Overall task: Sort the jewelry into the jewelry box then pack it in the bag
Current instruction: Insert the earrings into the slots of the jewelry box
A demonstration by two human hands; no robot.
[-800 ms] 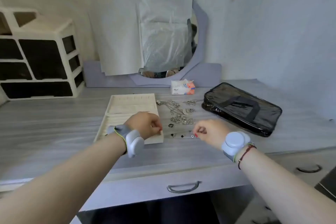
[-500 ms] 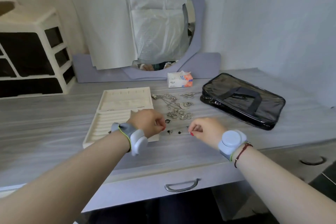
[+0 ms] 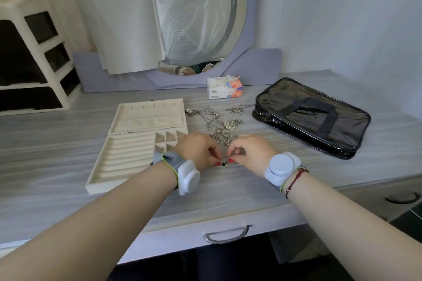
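Note:
An open beige jewelry box [image 3: 127,155] lies on the dresser top, with ring rolls in front and small square compartments at its right. My left hand [image 3: 198,150] and my right hand [image 3: 251,151] meet fingertip to fingertip just right of the box. Between the fingertips sits a small dark earring [image 3: 225,162], low over the table. My right fingers pinch at it; whether my left fingers grip it is hidden. Behind the hands lie silver rings [image 3: 222,136] and tangled necklaces [image 3: 217,116]. A black zipped bag [image 3: 312,116] lies flat to the right.
A tissue pack [image 3: 225,88] stands behind the necklaces, below a paper-covered mirror [image 3: 194,18]. A white drawer unit [image 3: 34,57] stands at the back left. The dresser's front edge has a drawer handle [image 3: 227,234]. Both wrists carry white sensor bands.
My hands have come together until the fingertips almost touch over the small earring. The head camera has tilted down and moved closer to the table.

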